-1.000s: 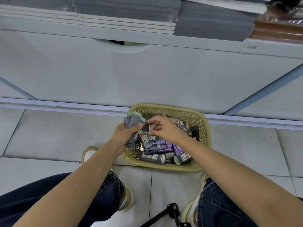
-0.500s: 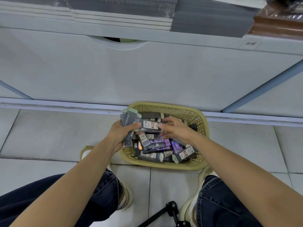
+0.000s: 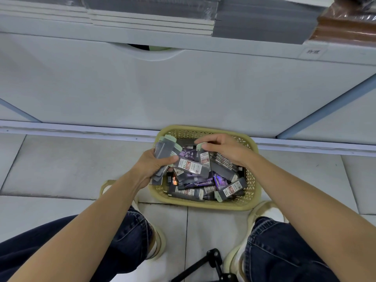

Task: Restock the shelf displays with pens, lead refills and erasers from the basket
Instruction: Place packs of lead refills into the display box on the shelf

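Basket [image 3: 252, 200] of refill packs [image 3: 193, 168] on floor [image 3: 61, 169], before shelf base [image 3: 183, 88].

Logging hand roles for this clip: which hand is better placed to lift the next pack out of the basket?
Right. The right hand is over the basket, fingertips pinching the green end of a pack. The left hand is full, gripping a stack of packs.

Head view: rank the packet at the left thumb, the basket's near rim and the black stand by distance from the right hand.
1. Packet at the left thumb, beside the right hand.
2. Basket's near rim, front side.
3. Black stand, between the shoes.
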Tool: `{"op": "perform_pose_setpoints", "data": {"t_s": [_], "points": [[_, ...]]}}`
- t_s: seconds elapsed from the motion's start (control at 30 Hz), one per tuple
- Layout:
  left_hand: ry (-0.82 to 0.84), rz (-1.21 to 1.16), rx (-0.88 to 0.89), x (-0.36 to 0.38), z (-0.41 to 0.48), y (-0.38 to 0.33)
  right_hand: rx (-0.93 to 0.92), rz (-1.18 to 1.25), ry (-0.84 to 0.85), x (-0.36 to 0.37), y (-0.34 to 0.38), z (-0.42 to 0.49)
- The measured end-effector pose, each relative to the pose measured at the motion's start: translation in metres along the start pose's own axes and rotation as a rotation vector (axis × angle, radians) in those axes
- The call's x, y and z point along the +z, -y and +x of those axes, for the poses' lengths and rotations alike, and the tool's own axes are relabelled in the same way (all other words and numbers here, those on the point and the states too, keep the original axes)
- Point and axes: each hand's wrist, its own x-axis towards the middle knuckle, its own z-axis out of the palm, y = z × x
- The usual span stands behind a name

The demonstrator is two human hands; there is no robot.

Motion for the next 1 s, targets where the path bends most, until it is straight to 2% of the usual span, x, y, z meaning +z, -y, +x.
{"op": "perform_pose_setpoints", "data": {"t_s": [0.13, 0.27, 0.47, 0.57, 0.83, 0.93, 1.0], "points": [[-0.051, 0.144, 0.082, 0.008, 0.0, -0.002, -0.058, -0.091, 0.094, 0.019, 0.009, 0.003], [-0.095, 0.148, 0.154, 0.009, -0.001, -0.007, -0.067, -0.079, 0.033, 0.018, 0.01, 0.003], [-0.162, 0.148, 0.31, 0.02, -0.003, -0.01, -0.067, 0.111, -0.015, 0.042, 0.008, 0.003], [-0.216, 0.166, 0.35, 0.017, -0.002, -0.011, -0.05, 0.198, 0.013, 0.043, 0.011, 0.001], [-0.234, 0.108, 0.394, 0.024, -0.008, -0.014, -0.042, 0.128, 0.036, 0.044, 0.014, -0.004], [-0.25, -0.046, 0.36, 0.022, -0.012, -0.02, -0.05, 0.116, -0.028, 0.033, 0.028, -0.005], [-0.202, -0.093, 0.285, 0.024, -0.017, -0.027, -0.072, 0.157, -0.102, 0.021, 0.045, -0.006]]}}
